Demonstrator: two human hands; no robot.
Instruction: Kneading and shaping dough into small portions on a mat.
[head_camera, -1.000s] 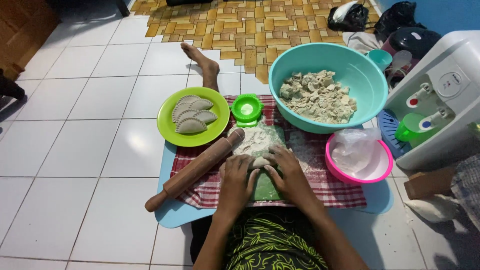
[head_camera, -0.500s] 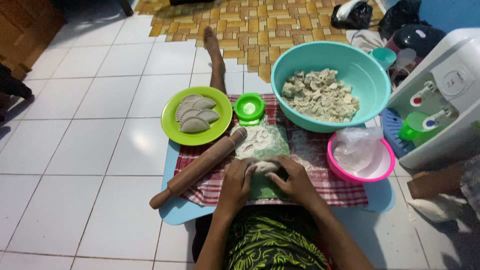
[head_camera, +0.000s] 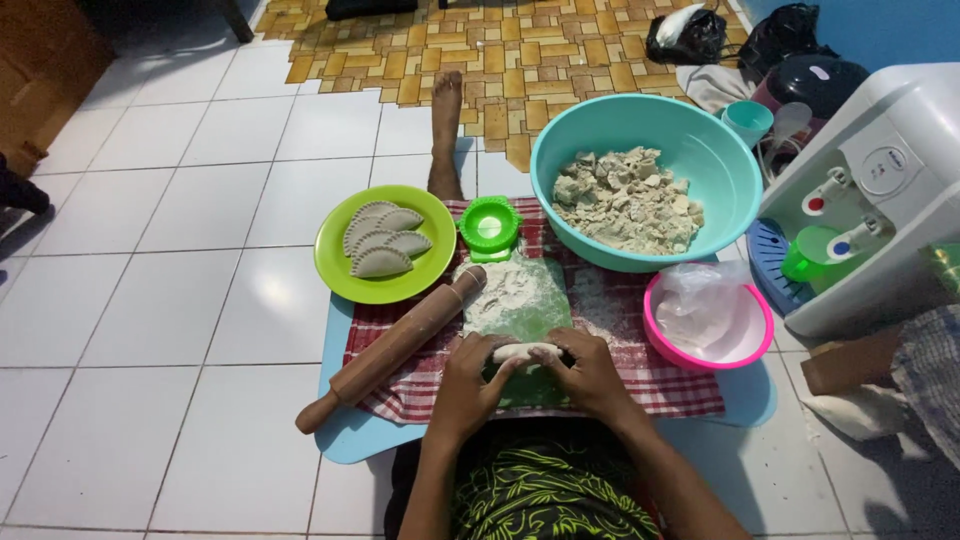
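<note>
The floor (head_camera: 200, 300) of white tiles serves as the work surface, with a blue mat (head_camera: 345, 440) and a red checked cloth (head_camera: 660, 385) laid over it, likely to keep flour off the tiles. Landmark: the floured green sheet (head_camera: 520, 300) in the middle of the cloth.

Behind and right of the sheet stands a big teal bowl (head_camera: 700, 150) of torn dough pieces, within arm's reach. Left of the sheet, a green plate (head_camera: 340, 275) collects finished crimped half-moon pastries (head_camera: 385, 240), kept off the floury patch. Right of the sheet, a pink bowl (head_camera: 755, 330) holds a clear plastic bag. A rolling pin (head_camera: 395, 345) lies slanted along the sheet's left edge. Just behind the sheet sits a small round green mould (head_camera: 490, 225).

At the sheet's near edge, a dough roll (head_camera: 525, 352) lies crosswise. The left hand (head_camera: 470, 385) and right hand (head_camera: 590, 375) each curl their fingers over one end of it, pressing it against the sheet.
</note>
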